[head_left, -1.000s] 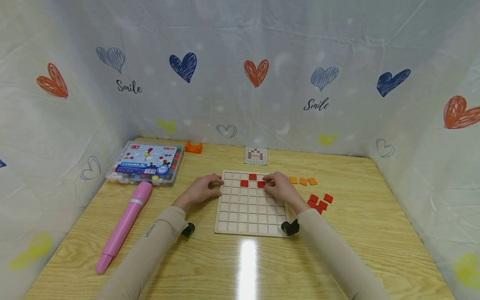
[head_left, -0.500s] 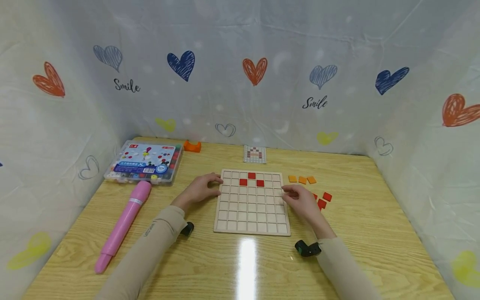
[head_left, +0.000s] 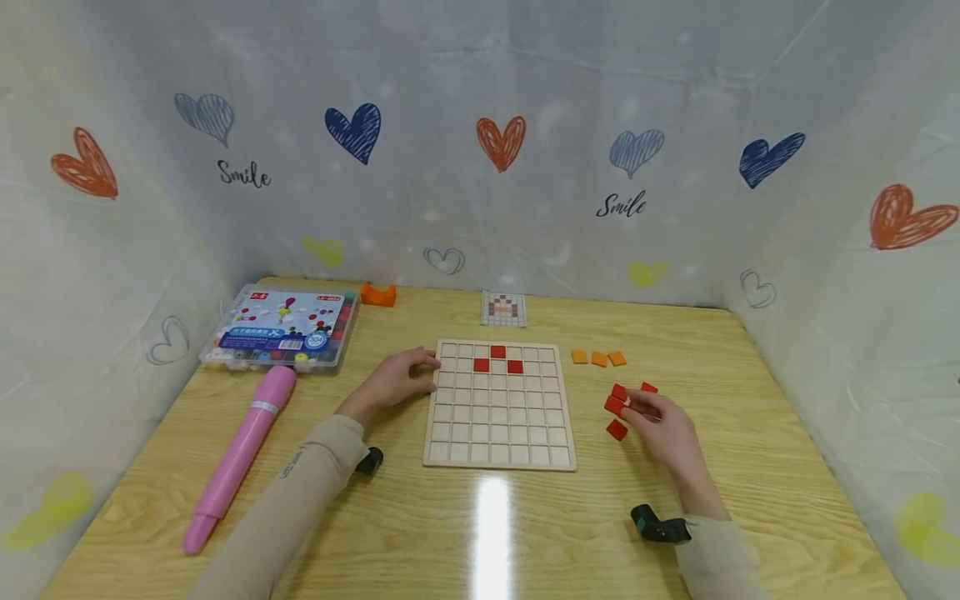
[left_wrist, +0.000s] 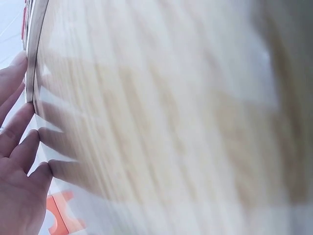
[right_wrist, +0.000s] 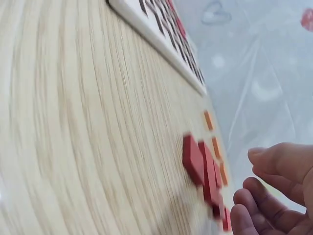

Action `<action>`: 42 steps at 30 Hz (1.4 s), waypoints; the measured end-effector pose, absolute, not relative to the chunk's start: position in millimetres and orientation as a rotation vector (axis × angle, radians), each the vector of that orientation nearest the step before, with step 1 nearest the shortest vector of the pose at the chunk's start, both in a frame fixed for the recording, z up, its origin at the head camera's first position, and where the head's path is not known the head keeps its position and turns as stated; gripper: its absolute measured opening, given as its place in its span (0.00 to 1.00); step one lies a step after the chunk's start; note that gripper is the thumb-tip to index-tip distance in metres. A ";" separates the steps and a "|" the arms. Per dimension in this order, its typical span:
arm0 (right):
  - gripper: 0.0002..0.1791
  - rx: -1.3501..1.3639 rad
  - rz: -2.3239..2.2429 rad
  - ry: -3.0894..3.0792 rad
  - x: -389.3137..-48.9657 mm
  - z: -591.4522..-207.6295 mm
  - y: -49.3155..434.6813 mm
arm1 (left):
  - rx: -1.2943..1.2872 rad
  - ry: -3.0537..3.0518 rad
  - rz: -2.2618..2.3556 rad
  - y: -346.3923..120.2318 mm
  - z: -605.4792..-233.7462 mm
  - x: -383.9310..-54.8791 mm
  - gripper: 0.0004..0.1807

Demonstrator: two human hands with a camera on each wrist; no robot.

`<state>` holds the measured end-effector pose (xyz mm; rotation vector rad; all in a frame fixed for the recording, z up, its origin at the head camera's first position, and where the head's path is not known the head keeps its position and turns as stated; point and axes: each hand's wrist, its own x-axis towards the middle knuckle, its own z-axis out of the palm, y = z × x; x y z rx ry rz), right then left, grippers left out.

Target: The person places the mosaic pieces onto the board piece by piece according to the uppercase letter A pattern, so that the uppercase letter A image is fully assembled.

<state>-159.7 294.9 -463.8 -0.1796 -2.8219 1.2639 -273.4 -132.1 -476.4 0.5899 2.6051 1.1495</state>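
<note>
A square wooden grid board point(head_left: 501, 417) lies mid-table, with three red square tiles point(head_left: 498, 352) in its upper cells. My left hand point(head_left: 390, 385) rests its fingertips on the board's left edge; the left wrist view shows these fingers point(left_wrist: 19, 122) spread against the rim point(left_wrist: 33, 49). Out to the right, my right hand point(head_left: 663, 425) reaches over a loose group of red tiles point(head_left: 617, 430), fingertips beside or on one of them. In the right wrist view its fingers point(right_wrist: 274, 161) are bent a little, with no tile visible between them, and red tiles point(right_wrist: 193, 159) lie just left.
Several orange tiles point(head_left: 598, 358) lie right of the board's top corner. Behind it is a small card with a grid pattern point(head_left: 503, 309). At left are a clear case of coloured parts point(head_left: 281, 327), a pink stick-like object point(head_left: 240, 458) and an orange piece point(head_left: 378, 295).
My right hand has left the red tile in the board's second row and moved right and toward me to the loose red tiles. My left hand stays at the board's edge.
</note>
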 end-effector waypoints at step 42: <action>0.23 -0.006 1.012 -3.000 -197.3 -471.7 354.7 | 0.584 2.605 1.166 -132.1 -475.0 -271.7 0.20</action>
